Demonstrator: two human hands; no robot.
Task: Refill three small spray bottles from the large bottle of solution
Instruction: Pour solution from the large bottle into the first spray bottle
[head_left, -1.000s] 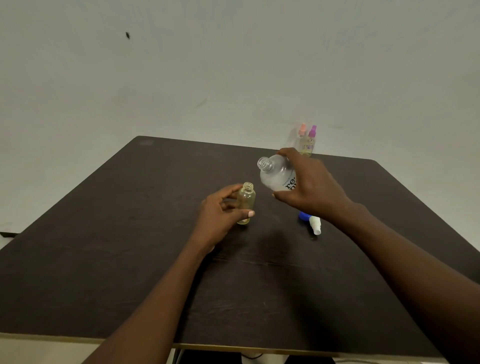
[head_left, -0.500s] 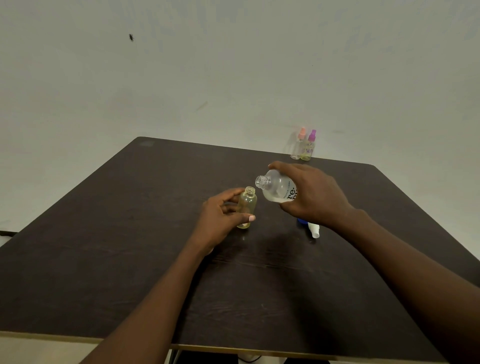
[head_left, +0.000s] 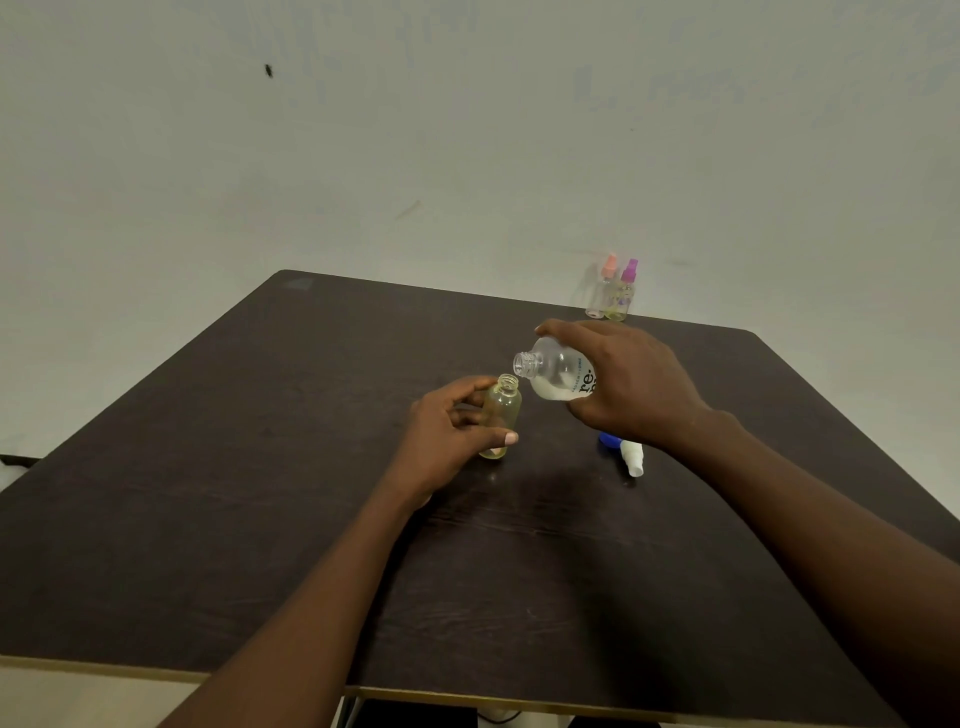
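Note:
My left hand (head_left: 447, 431) grips a small clear spray bottle (head_left: 501, 410) with its cap off, standing upright on the dark table (head_left: 208, 467). In my right hand (head_left: 628, 384) the large clear bottle (head_left: 556, 374) lies tilted almost flat, its open neck pointing left just above and right of the small bottle's mouth. White liquid pools in the large bottle's lower side. A white spray head (head_left: 635, 460) and a blue cap (head_left: 609, 441) lie on the table under my right wrist. Two capped small bottles, orange-topped (head_left: 602, 288) and purple-topped (head_left: 623, 291), stand at the far edge.
A pale wall rises right behind the table's far edge. The table's front edge with a light trim runs along the bottom of the view. A dark cable end shows at the far left.
My right hand has lowered the large bottle and tipped it further, bringing its neck close to the small bottle's mouth. My left hand has kept the small bottle in place.

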